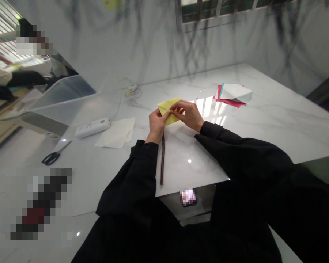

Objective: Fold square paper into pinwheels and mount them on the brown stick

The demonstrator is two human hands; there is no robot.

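Observation:
A folded yellow paper point(167, 105) lies on the white marble table point(263, 120) in front of me. My left hand point(157, 123) pinches its left side with curled fingers. My right hand point(188, 114) pinches the paper's right part, fingers pressed together on a fold. Both arms wear black sleeves. A thin dark brown stick point(162, 160) lies on the table just below my left wrist, pointing toward me.
A stack of red, blue and white papers point(233, 94) lies at the far right. White sheets point(117, 133), a white remote-like device point(92, 127) and black scissors point(53, 156) lie to the left. A clear plastic bin point(60, 98) stands far left; another person is behind it.

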